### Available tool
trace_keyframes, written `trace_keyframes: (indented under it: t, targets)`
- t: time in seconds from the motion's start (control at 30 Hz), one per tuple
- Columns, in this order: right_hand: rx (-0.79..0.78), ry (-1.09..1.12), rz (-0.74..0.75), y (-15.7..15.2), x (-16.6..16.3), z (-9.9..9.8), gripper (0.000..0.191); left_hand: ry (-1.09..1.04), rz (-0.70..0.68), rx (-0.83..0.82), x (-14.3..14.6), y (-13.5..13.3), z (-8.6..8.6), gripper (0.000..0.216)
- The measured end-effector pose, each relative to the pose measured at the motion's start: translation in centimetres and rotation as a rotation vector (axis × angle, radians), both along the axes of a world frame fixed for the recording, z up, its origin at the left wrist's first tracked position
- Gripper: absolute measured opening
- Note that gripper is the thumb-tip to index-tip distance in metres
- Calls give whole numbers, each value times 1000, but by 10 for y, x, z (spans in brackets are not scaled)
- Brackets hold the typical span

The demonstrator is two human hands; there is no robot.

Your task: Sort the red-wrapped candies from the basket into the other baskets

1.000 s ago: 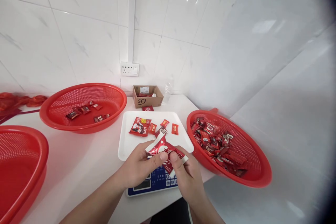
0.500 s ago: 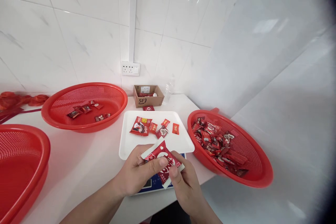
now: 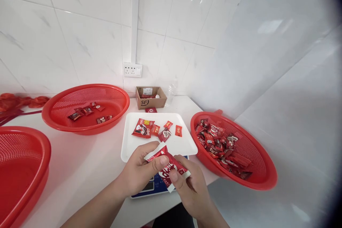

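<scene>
Both hands hold one red candy packet (image 3: 167,166) with white crimped ends above the near edge of a white tray (image 3: 133,142). My left hand (image 3: 139,172) pinches its left end with thumb on top. My right hand (image 3: 188,185) pinches its right end. The tray rests on a blue scale (image 3: 149,189) and carries several small red packets (image 3: 157,129). A red mesh basket (image 3: 256,181) at the right holds many similar packets.
A red basket (image 3: 85,108) at the back left holds a few packets. Another red basket (image 3: 21,171) sits at the near left edge. A small cardboard box (image 3: 150,97) stands by the tiled wall, below a socket (image 3: 132,69). Red bags (image 3: 18,103) lie far left.
The packet has dropped slightly and turned between my fingers; both hands shifted a little toward me. Nothing else has moved.
</scene>
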State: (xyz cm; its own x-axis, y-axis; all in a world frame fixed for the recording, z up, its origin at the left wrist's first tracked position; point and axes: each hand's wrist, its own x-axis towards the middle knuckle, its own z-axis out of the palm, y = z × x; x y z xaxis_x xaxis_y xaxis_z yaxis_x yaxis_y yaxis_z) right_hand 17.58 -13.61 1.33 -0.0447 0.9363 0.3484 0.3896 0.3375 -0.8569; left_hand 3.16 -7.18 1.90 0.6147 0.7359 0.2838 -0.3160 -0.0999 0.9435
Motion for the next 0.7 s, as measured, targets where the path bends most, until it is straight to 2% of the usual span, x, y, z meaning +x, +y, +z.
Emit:
trace_keyframes:
  t: [0.17, 0.33, 0.7]
  targets:
    - [-42, 69, 43, 0, -2, -3, 28, 52, 66, 79, 0, -2, -4, 35]
    - [-65, 93, 48, 2, -3, -4, 28, 7, 89, 24, 3, -3, -6, 35]
    - [-42, -212, 17, 4, 16, 4, 27, 237, -81, 4, -6, 12, 12, 22]
